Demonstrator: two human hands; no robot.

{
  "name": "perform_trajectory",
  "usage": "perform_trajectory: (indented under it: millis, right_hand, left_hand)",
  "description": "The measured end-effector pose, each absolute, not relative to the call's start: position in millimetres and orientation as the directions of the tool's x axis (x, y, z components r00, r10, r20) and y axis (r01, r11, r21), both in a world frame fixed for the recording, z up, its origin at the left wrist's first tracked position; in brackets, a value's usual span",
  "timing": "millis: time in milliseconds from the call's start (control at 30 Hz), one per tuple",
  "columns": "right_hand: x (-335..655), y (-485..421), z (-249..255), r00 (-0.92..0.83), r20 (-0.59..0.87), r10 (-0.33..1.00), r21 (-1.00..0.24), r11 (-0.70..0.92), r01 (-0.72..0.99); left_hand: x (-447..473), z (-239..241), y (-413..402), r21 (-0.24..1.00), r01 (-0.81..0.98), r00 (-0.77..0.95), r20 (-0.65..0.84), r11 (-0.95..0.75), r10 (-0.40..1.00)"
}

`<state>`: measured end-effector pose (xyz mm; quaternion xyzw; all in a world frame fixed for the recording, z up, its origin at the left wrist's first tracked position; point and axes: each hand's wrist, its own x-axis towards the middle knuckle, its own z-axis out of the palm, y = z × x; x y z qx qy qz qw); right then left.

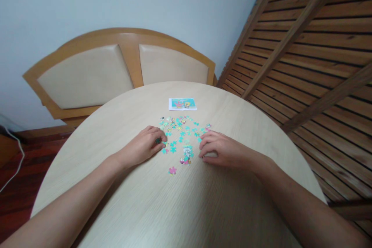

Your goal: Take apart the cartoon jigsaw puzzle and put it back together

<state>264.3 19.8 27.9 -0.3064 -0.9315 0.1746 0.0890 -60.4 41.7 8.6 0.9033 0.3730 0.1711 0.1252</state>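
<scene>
My left hand rests at the left edge of a scatter of small jigsaw puzzle pieces. Its fingers are curled, with a gap between thumb and forefinger where a bit of teal shows; no piece looks gripped. On the other side, my right hand lies on the table with bent fingers slightly apart and nothing visible in them. Between the hands is a small joined section with a pale cartoon face on teal. A pink puzzle piece lies alone nearer to me.
A picture card with cartoon figures lies beyond the pieces on the round pale wooden table. Behind the table stands a wooden bench back with cream padded panels. A slatted wooden screen rises at the right.
</scene>
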Motion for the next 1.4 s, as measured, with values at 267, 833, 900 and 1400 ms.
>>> perform_trajectory:
  millis: [267,833,900,1400]
  right_hand:
    - [261.3,16.9,30.3,-0.775,0.068,0.629,-0.358,0.74,0.569]
    - [231.6,-0.2,15.9,-0.668,0.279,0.69,-0.44,0.71,0.55]
    - [228.0,-2.5,15.1,-0.653,0.294,0.698,-0.489,0.697,0.525]
    - [235.0,1.4,28.5,-0.568,0.074,0.82,-0.617,0.485,0.62]
  left_hand:
    - [-60.7,10.4,40.3,0.412,0.629,0.641,0.206,-0.659,0.74]
    - [-14.4,12.2,0.2,0.618,0.527,0.57,0.252,-0.584,0.782]
    - [-9.9,9.8,-4.4,0.639,0.506,0.552,0.275,-0.579,0.787]
    - [-18.5,12.2,6.7,0.413,0.366,0.794,0.329,-0.834,0.511]
